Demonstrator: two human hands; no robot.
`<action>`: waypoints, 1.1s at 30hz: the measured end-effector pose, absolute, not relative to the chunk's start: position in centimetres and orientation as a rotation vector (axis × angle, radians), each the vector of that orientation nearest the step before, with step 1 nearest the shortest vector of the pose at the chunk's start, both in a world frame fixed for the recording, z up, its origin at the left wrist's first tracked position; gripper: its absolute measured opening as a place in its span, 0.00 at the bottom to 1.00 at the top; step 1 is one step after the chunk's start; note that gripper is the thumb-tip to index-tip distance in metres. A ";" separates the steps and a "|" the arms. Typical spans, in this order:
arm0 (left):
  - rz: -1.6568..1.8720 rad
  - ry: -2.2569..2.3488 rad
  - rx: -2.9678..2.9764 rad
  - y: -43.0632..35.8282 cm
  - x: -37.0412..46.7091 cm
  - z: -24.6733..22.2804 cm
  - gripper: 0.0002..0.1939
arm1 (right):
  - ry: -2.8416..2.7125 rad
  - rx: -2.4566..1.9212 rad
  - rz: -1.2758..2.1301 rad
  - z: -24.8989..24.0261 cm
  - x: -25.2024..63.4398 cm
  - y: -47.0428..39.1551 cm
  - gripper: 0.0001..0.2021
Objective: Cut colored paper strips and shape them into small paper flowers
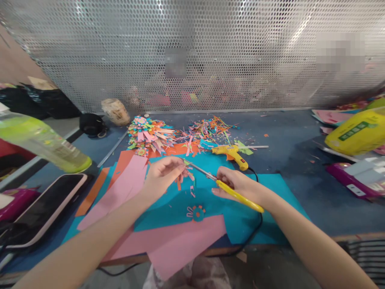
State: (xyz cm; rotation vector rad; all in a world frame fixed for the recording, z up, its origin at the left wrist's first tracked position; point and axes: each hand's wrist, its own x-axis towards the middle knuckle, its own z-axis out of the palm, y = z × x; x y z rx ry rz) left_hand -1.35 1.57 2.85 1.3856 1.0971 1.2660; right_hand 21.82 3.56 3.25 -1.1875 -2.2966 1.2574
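Note:
My left hand [167, 174] pinches small coloured paper strips [190, 175], some of which dangle below the fingers. In my right hand [236, 185] are yellow-handled scissors [240, 196], their blades pointing left to the paper at my left fingertips. Beneath both hands lie blue sheets [162, 214], with pink sheets [186, 241] at the front and left. A small blue and orange paper flower [198, 213] with a pink looped strip rests on the blue sheet. Behind the hands is a yellow glue gun [231, 154].
Layered paper flowers [150, 136] and a heap of paper scraps [210, 127] lie at the back. At left are a green bottle [45, 140] and a phone [45, 208]; at right, a yellow package [356, 130]. A perforated metal panel [210, 32] stands behind the table.

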 end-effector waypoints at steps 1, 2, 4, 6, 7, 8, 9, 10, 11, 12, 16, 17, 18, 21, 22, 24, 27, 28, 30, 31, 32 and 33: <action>1.270 1.100 1.383 1.6 -1.3 2.9 0.05 | -2.296 -1.188 1.257 3.2 21.8 3.6 0.16; 1.273 1.097 1.381 1.6 -1.3 2.9 0.05 | -2.296 -1.189 1.253 3.2 21.8 3.6 0.16; 1.279 1.088 1.376 1.6 -1.3 2.9 0.06 | -2.300 -1.193 1.240 3.1 21.9 3.7 0.16; 1.278 1.080 1.371 1.6 -1.3 2.9 0.06 | -2.304 -1.195 1.233 3.0 21.8 3.7 0.16; 1.278 1.078 1.369 1.6 -1.4 2.9 0.06 | -2.304 -1.197 1.233 3.0 21.8 3.7 0.16; 1.279 1.077 1.367 1.6 -1.4 2.9 0.06 | -2.305 -1.200 1.235 3.0 21.8 3.7 0.16; 1.279 1.076 1.365 1.6 -1.4 2.9 0.05 | -2.303 -1.202 1.241 3.0 21.8 3.7 0.16; 1.279 1.076 1.364 1.6 -1.4 2.9 0.05 | -2.300 -1.205 1.249 3.1 21.8 3.7 0.16; 1.279 1.074 1.364 1.6 -1.4 2.9 0.05 | -2.297 -1.208 1.258 3.1 21.8 3.7 0.16; 1.278 1.072 1.365 1.7 -1.5 2.8 0.05 | -2.294 -1.209 1.263 3.2 21.8 3.7 0.16; 1.277 1.057 1.371 1.7 -1.5 2.7 0.05 | -2.292 -1.201 1.272 3.1 21.8 3.8 0.17; 1.278 1.054 1.369 1.7 -1.6 2.6 0.05 | -2.293 -1.195 1.272 3.1 21.8 3.8 0.17; 1.279 1.054 1.366 1.7 -1.6 2.6 0.05 | -2.295 -1.191 1.271 3.0 21.9 3.8 0.17; 1.280 1.058 1.353 1.7 -1.7 2.5 0.05 | -2.300 -1.189 1.266 2.9 22.0 3.8 0.17; 1.279 1.061 1.348 1.8 -1.7 2.4 0.05 | -2.299 -1.191 1.268 2.9 22.0 3.8 0.17; 1.281 1.060 1.338 1.8 -1.8 2.4 0.06 | -2.293 -1.194 1.274 2.9 22.0 3.8 0.18; 1.283 1.058 1.320 1.9 -1.8 2.4 0.06 | -2.283 -1.197 1.280 2.9 22.0 3.8 0.18; 1.289 1.053 1.311 1.9 -1.8 2.4 0.06 | -2.281 -1.198 1.280 2.9 22.0 3.8 0.18; 1.301 1.031 1.291 1.8 -1.6 2.4 0.06 | -2.284 -1.197 1.282 2.9 22.0 3.8 0.18; 1.299 1.019 1.281 1.8 -1.6 2.5 0.06 | -2.286 -1.199 1.279 2.9 22.0 3.8 0.18; 1.291 1.014 1.270 1.8 -1.5 2.5 0.06 | -2.288 -1.203 1.272 2.9 22.0 3.8 0.18; 1.277 1.018 1.263 1.7 -1.4 2.6 0.06 | -2.292 -1.208 1.260 2.9 21.9 3.8 0.18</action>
